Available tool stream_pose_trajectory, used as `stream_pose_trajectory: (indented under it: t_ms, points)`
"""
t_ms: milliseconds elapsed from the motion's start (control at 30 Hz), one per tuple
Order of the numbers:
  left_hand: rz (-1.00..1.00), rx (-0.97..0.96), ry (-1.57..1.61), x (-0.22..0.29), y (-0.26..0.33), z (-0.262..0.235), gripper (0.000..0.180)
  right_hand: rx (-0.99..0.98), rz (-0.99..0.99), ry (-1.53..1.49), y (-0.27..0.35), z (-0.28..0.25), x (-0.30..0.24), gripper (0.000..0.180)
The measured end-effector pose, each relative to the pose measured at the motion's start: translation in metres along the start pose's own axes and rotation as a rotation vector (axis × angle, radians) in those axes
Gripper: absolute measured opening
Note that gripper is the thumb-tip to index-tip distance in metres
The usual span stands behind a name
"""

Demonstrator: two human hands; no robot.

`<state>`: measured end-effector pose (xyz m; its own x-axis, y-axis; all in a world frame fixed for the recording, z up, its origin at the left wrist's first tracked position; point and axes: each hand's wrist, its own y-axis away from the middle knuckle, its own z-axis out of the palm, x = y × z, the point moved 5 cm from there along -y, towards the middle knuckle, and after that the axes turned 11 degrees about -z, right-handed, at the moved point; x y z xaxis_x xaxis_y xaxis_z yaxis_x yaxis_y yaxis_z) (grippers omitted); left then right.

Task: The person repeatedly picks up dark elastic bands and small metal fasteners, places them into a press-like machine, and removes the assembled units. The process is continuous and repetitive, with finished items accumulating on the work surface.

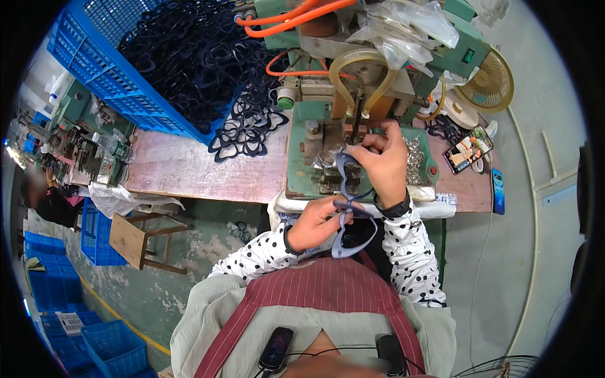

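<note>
Both hands hold one dark blue plastic eyeglass frame (348, 211) in front of a green bench press machine (353, 94). My left hand (315, 222) grips the frame's lower part near its bridge. My right hand (384, 160) pinches the upper end of the frame and holds it against the machine's metal jig (350, 135). The frame stands roughly upright between the two hands. Small shiny metal parts (414, 160) lie heaped on the machine's base just right of my right hand.
A blue crate (94, 63) heaped with dark eyeglass frames tilts at the back left, several frames (249, 129) spilling onto the wooden bench (183, 167). A phone (467, 150), a fan (488, 82), orange hoses and plastic bags surround the machine. A wooden stool (142, 236) and blue crates stand left.
</note>
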<state>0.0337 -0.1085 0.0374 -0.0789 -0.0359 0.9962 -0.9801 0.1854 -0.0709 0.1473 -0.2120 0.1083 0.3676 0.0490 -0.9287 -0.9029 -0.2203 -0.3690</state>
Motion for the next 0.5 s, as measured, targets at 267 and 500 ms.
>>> stream_pose_trajectory:
  t_ms: [267,500]
  points:
    - [0.822,0.082,-0.721,0.056,0.006,-0.007,0.028,0.108,-0.203,0.250,-0.008,-0.039,0.022,0.053]
    - [0.835,0.029,-0.738,0.053,-0.021,-0.009,0.042,0.307,-0.092,0.713,0.004,-0.119,0.089,0.036]
